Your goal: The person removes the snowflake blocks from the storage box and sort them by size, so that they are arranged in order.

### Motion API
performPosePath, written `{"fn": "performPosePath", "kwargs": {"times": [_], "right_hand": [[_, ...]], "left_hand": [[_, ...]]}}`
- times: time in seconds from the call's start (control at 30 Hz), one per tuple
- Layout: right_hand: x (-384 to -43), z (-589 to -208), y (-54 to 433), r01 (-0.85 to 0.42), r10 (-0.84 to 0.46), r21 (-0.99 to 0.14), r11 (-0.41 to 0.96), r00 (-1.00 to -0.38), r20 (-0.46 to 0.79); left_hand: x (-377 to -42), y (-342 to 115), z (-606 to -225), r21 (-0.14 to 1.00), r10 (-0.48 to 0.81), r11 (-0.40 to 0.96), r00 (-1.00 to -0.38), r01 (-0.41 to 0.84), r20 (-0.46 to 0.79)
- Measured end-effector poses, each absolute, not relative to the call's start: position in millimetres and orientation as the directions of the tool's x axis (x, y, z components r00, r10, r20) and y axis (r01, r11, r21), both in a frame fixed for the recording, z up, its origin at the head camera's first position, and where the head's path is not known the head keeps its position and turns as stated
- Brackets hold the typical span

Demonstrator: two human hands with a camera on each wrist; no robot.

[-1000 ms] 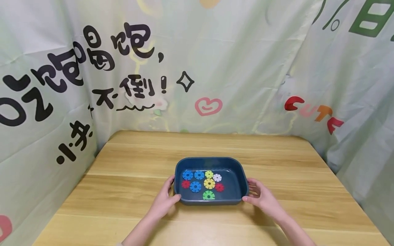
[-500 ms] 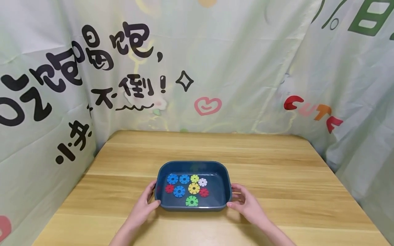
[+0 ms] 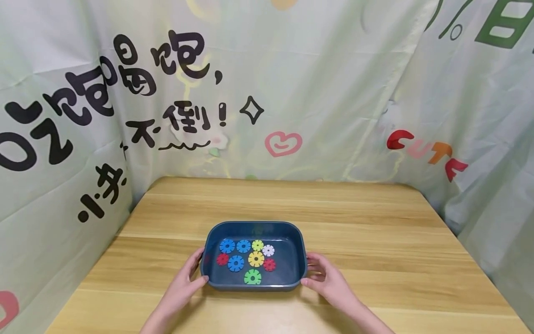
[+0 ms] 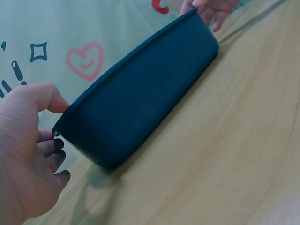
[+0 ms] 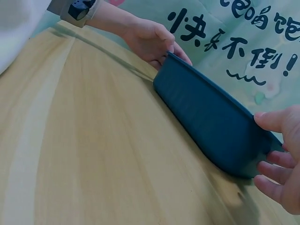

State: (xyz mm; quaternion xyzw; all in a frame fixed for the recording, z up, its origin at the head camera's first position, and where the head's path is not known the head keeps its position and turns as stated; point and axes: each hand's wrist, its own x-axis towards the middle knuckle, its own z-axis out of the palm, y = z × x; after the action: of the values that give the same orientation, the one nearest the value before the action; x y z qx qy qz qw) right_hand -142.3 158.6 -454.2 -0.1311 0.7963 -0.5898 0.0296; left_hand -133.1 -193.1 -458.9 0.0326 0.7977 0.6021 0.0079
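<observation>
A dark blue rectangular tray (image 3: 288,271) with rounded corners is at the front middle of the table, on it or barely above it; I cannot tell which. My left hand (image 3: 180,285) grips its left end, the thumb at the rim and the other fingers by the side wall. At the opposite end my right hand (image 3: 333,285) holds the tray the same way. Flat on the tray's floor lie several notched plastic discs: blue (image 3: 236,263), red (image 3: 269,265), yellow (image 3: 256,259), white (image 3: 268,250) and green (image 3: 252,277). Both wrist views show the tray's outer wall (image 4: 140,93), hiding the discs.
The wooden table (image 3: 375,232) extends behind the tray and to both sides. A pale printed curtain (image 3: 317,93) hangs along its back and both sides. Shadows fall on the wood below the tray's ends.
Both hands have carried or slid the tray to the left and slightly nearer, with less movement in the last half second. The discs keep their layout inside.
</observation>
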Motion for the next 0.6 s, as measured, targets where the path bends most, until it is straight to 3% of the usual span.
{"fn": "performPosePath", "kwargs": {"times": [0.6], "right_hand": [[-134.6, -455.4, 158.7, -0.259, -0.335, -0.903, 0.342, -0.932, 0.140]], "left_hand": [[-132.8, -202.3, -455.5, 0.960, 0.090, 0.281, -0.996, 0.014, -0.012]]}}
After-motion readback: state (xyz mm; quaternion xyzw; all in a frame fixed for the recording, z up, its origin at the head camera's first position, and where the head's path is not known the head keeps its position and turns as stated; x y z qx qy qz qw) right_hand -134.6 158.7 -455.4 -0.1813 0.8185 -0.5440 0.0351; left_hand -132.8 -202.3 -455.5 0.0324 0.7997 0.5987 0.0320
